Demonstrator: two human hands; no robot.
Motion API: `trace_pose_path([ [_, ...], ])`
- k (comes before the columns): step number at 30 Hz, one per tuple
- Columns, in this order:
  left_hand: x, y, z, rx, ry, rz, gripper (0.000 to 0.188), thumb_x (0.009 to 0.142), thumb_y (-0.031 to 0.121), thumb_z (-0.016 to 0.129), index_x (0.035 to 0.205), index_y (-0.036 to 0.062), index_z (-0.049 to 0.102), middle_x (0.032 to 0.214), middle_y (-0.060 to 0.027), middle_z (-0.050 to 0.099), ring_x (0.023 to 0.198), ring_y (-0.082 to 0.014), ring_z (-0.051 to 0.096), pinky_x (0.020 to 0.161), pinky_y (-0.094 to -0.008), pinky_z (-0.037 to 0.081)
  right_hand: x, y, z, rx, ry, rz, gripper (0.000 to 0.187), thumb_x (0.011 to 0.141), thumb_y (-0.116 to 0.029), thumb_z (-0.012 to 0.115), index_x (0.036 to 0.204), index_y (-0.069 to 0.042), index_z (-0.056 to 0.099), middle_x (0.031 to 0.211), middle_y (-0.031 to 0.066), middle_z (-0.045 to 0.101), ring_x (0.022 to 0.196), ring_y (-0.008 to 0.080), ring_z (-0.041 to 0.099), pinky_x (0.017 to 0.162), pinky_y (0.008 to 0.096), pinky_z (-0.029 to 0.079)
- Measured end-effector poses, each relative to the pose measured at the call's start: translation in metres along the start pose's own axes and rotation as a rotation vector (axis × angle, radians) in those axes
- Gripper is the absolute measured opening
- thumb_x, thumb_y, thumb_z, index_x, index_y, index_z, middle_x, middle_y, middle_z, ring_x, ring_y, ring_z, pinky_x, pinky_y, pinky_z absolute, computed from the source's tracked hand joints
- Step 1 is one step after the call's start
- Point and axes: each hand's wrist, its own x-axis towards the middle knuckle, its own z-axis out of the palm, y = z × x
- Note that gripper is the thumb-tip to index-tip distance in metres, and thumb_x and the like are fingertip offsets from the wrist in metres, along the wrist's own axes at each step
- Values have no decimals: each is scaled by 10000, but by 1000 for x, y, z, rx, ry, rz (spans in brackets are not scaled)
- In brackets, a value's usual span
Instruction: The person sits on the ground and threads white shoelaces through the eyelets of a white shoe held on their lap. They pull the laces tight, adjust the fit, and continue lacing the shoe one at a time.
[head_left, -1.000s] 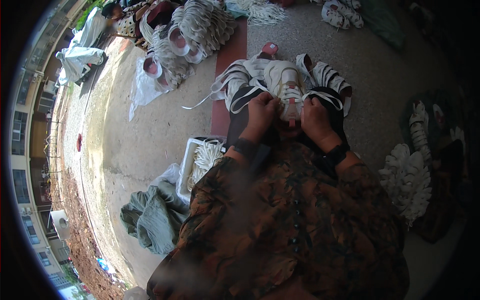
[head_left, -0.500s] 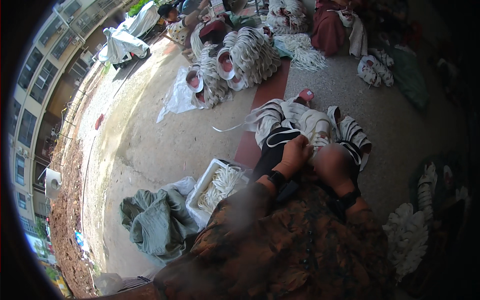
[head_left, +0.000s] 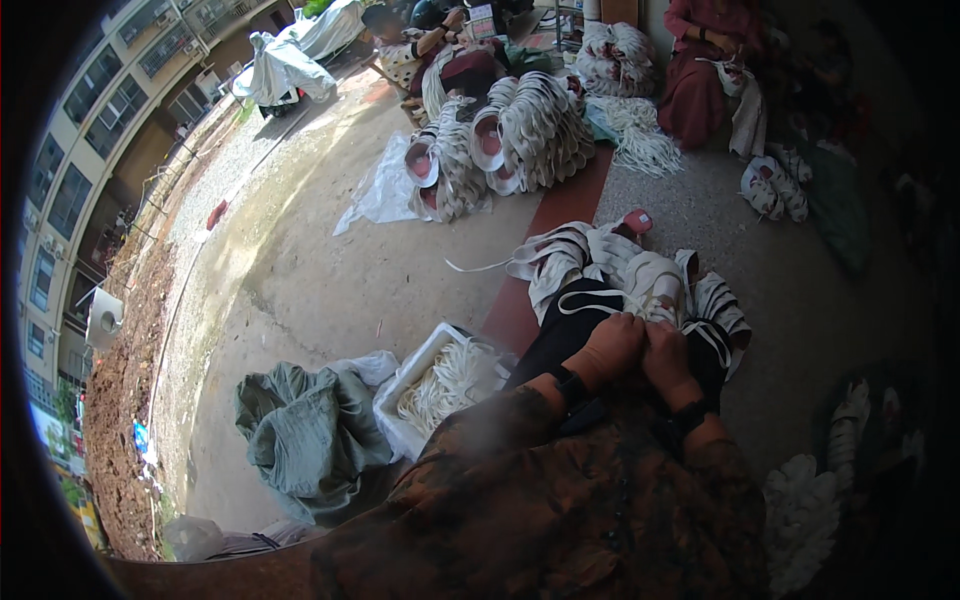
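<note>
On my lap lies a white shoe upper, with more white uppers heaped around it. A white shoelace loops from it over my dark trouser leg to the fingers of my left hand. That hand is closed, pinching the lace just at the near end of the upper. Close against it, my right hand is closed too; what its fingers hold is hidden. A loose lace end trails out to the left of the heap. A red insole-like piece with a white label sticks out at the far side.
A white box filled with white laces stands left of my lap, beside a grey-green sack. Bundled uppers are piled ahead. Two people sit beyond, one in dark red holding white pieces. More uppers lie at right.
My right hand has come up beside the left, and both now meet at the upper's near end. The view has shifted a little, so the surroundings sit lower and further right.
</note>
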Motion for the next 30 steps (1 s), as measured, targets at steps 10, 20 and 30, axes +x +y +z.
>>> trace_pose_path([
  [10,4,-19,-2,-303,10,-302,90,785,118,563,819,50,612,819,-189,611,781,-395,596,697,-462,477,11,-3,14,-266,-56,22,67,768,-98,562,754,-35,580,715,181,579,654,363,613,598,448,496],
  [20,3,-15,-2,-483,33,-416,137,779,116,617,815,31,516,752,-183,611,750,-393,599,652,-450,465,-2,-8,-74,373,-436,-70,98,766,-97,577,695,-30,588,596,131,549,583,227,572,566,367,438],
  [30,1,-3,-6,-432,141,-48,143,726,111,685,791,45,576,773,-111,565,740,-301,599,641,-373,478,-43,20,-91,1013,-71,500,158,805,-58,559,650,-28,547,686,21,540,667,91,491,632,223,366],
])
